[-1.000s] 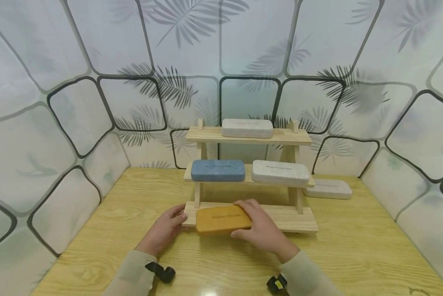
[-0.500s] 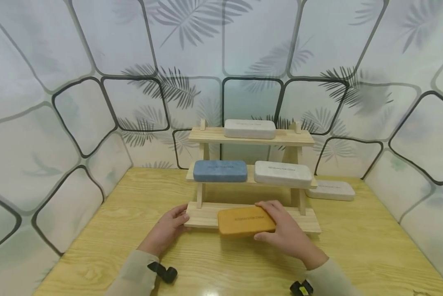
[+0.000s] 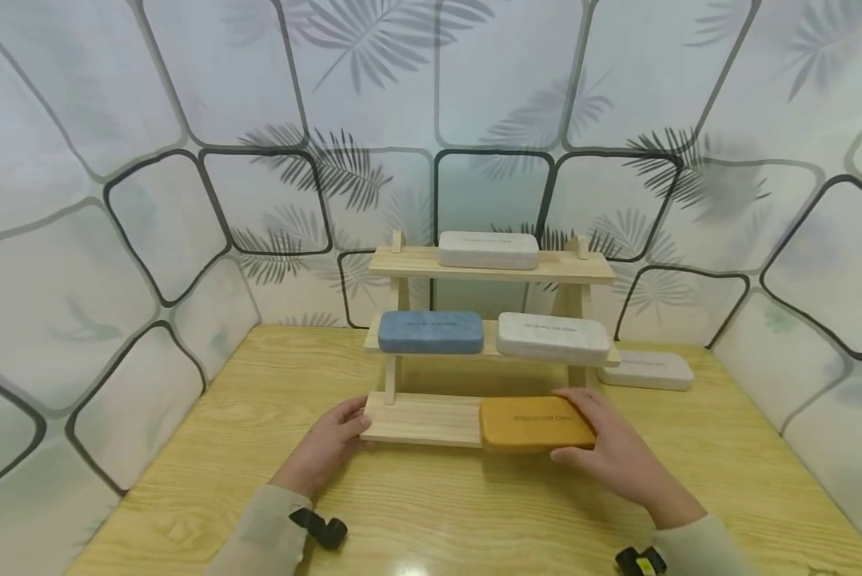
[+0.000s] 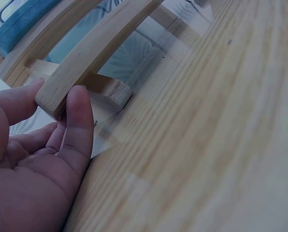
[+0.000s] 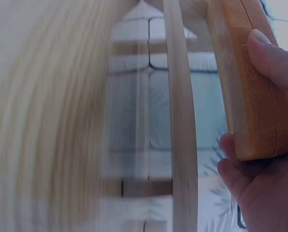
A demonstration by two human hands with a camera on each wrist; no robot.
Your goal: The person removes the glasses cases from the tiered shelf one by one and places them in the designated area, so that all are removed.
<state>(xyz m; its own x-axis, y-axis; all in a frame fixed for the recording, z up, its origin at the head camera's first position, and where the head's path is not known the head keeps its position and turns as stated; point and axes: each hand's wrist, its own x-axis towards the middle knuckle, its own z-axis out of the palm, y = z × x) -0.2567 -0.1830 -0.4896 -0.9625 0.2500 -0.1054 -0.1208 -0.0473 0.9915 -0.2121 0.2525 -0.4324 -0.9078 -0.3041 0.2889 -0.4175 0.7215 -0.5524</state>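
My right hand (image 3: pixel 618 456) grips an orange glasses case (image 3: pixel 535 424) by its right end, thumb on the near side and fingers behind. In the right wrist view the case (image 5: pixel 260 116) is apart from the bottom board (image 5: pixel 182 121), held above it. It overlaps the right half of the bottom shelf (image 3: pixel 424 420) of a three-tier wooden display rack in the head view. At the left end of that shelf, my left hand (image 3: pixel 326 444) pinches the board's corner; the left wrist view shows thumb and fingers (image 4: pixel 79 113) on the board end.
A blue glasses case (image 3: pixel 431 332) and a white one (image 3: pixel 553 338) sit side by side on the middle shelf. Another white case (image 3: pixel 488 250) lies on the top shelf. One more pale case (image 3: pixel 648 371) rests on the wooden table (image 3: pixel 417 512), behind the rack's right side.
My right hand has carried the orange case rightward along the bottom shelf, from its left part to its right part. The left hand keeps its place at the shelf's left end.
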